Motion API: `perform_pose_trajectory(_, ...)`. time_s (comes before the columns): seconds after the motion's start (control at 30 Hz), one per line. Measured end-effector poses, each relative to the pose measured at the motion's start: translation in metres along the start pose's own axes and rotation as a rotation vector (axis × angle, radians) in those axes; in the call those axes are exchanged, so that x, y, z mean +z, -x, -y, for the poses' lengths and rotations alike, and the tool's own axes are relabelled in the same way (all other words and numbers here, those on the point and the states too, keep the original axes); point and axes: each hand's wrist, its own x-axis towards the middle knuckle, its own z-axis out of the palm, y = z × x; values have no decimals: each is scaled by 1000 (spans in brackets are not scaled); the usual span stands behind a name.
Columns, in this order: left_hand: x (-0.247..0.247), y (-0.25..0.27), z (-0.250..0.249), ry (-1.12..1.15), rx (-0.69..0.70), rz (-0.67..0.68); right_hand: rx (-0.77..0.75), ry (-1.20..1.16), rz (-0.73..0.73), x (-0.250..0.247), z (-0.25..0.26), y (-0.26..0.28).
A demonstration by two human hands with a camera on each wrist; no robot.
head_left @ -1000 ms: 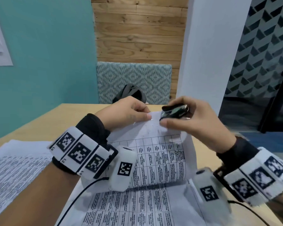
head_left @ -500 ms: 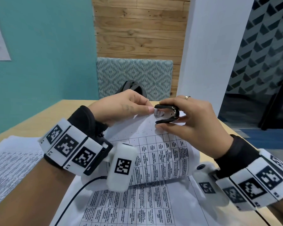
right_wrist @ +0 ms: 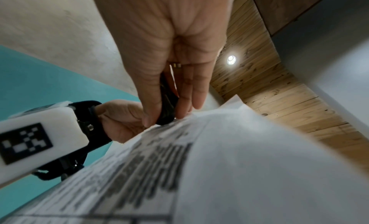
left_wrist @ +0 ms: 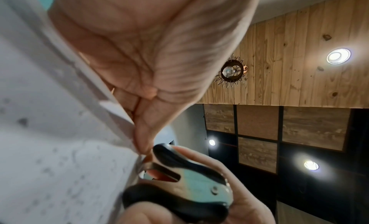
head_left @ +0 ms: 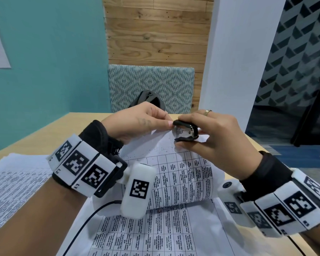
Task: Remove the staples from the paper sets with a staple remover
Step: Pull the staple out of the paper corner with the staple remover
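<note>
A stapled paper set (head_left: 181, 174) printed with tables curls up from the table, its top corner raised. My left hand (head_left: 140, 121) pinches that corner between thumb and fingertips; the same pinch on the paper (left_wrist: 66, 148) shows in the left wrist view. My right hand (head_left: 211, 137) grips a black and metal staple remover (head_left: 186, 133) between thumb and fingers, its claws against the corner right beside the left fingertips. The staple remover (left_wrist: 185, 184) has its metal jaws at the paper's edge. The staple itself is hidden. From the right wrist, the staple remover (right_wrist: 167, 107) is a dark shape between my fingers.
More printed sheets (head_left: 13, 183) lie on the wooden table (head_left: 50, 133) at the left, and another sheet (head_left: 155, 235) lies under the curled set. A patterned chair (head_left: 151, 85) with a dark bag (head_left: 148, 100) stands beyond the far edge. A white pillar (head_left: 238, 58) rises at the right.
My right hand has turned the staple remover from lying flat above the corner to claws-first against it. The left hand has kept its pinch on the corner.
</note>
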Motion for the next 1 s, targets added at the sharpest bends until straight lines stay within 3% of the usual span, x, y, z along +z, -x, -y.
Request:
perform_pose_trajectory(0.53,0,2,0,6,-9,-11,-45,47,-53,0,2,1)
perform_pose_trajectory(0.77,-1,0,1,42,-6,45,-13,95,-89,-4,4,1)
perform_pose_trajectory(0.9,-4,2,3,75,-7,128,32,34,-75,-5,4,1)
perform_pose_trajectory(1.0,-5,0,5,93,5,100,59,-48,-49,-5,4,1)
